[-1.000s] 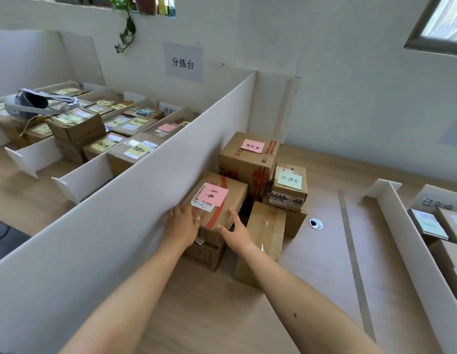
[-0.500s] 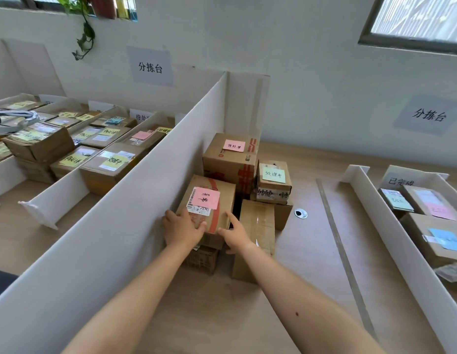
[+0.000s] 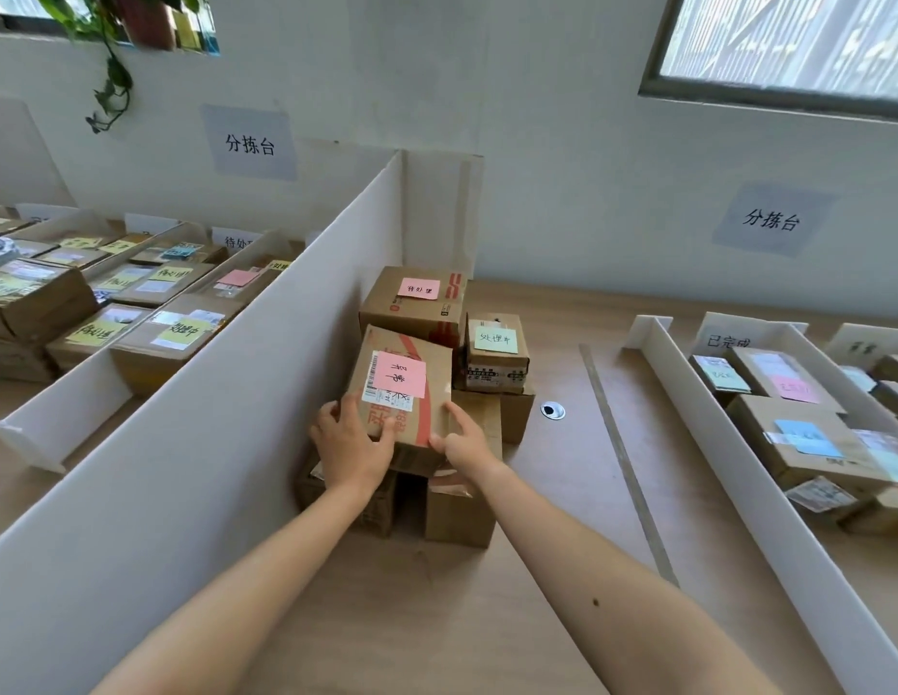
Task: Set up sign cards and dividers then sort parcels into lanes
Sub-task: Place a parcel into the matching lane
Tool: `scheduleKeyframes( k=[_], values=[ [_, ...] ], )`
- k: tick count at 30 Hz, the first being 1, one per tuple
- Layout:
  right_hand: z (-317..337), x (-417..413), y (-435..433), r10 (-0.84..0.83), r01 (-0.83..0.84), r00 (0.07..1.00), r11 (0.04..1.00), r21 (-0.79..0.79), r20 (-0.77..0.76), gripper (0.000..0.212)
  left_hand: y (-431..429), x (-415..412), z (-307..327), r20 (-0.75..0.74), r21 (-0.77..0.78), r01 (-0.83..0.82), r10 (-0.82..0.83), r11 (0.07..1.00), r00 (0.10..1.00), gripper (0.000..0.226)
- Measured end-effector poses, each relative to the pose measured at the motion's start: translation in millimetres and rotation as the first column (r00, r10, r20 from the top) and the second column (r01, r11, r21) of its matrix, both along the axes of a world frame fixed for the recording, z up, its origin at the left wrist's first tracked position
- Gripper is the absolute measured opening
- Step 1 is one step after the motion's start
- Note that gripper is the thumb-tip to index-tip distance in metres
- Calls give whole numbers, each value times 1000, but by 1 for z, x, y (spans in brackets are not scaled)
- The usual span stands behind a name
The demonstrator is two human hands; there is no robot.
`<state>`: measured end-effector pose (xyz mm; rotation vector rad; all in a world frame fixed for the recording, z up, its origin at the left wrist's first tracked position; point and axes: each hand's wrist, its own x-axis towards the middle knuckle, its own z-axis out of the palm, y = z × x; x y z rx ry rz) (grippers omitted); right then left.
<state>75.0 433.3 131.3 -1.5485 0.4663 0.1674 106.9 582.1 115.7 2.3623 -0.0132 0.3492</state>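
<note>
Clamped with left grip (image 3: 354,446) and right grip (image 3: 464,446) on near corners of pink-noted parcel (image 3: 404,388), tilted above lower boxes (image 3: 457,509) under grip, divider (image 3: 236,418) beside left grip. Likely light, stiff cardboard; take by opposite sides.

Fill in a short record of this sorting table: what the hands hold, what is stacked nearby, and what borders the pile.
Held parcel: cardboard box with pink note, tilted
Left hand: grips its near left corner
Right hand: grips its near right corner
Behind it: rear box with a pink note, small box with a green note
Left border: tall white divider
Right side: low white divider, parcels beyond it
Wall: paper sign
</note>
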Motion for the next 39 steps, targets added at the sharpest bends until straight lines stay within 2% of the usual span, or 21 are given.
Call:
scheduleKeyframes(
  k=[3, 11, 23, 32, 39],
  values=[
    [4, -10, -14, -30, 29, 999, 999, 22, 19, 63, -10, -5, -1, 39, -28, 59, -58, 998, 998, 61],
    [19, -55, -85, -145, 153, 977, 987, -42, 155, 72, -73, -50, 14, 57, -49, 246, -243, 968, 968, 60],
    [36, -189, -238, -241, 283, 947, 939, -193, 214, 69, -226, -163, 28, 47, -107, 446, -444, 888, 895, 73],
    [46, -299, -340, -365, 417, 897, 886, -203, 249, 69, -337, -245, 34, 106, -117, 590, -581, 799, 807, 76],
    [48, -367, -405, -517, 576, 806, 798, -179, 289, 68, -417, -287, 45, 106, -117, 711, -703, 693, 703, 77]
  ],
)
